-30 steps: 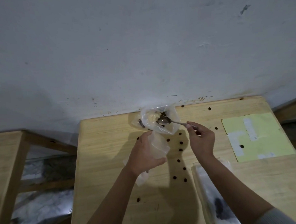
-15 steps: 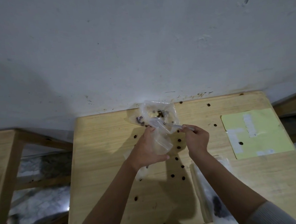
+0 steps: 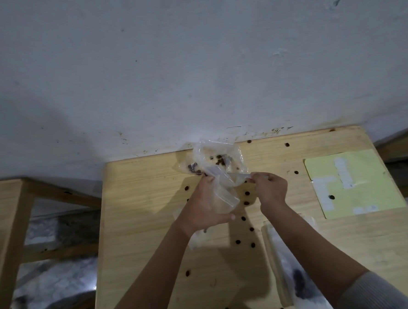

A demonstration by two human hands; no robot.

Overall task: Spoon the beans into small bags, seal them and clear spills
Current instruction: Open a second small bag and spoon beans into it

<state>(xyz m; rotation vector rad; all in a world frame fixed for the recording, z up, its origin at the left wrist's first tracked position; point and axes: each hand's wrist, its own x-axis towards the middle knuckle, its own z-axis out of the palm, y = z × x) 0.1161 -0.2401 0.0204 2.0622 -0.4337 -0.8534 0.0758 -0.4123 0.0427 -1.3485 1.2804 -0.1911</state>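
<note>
Wooden surface (image 3: 300, 256) against a white wall. Small bag (image 3: 224, 198) at centre, mouth toward 12 o'clock. Left hand (image 3: 206, 206) grips its body; right hand (image 3: 269, 188), at 3 o'clock, pinches the spoon (image 3: 239, 175), handle lying 9-to-3 across the mouth. Spilled beans (image 3: 243, 218) toward 6 o'clock.

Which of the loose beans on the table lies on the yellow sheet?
The single dark bean on the yellow sheet, near the sheet's lower left part. All other loose beans, such as those between the hands, lie on bare wood of the table.
</note>
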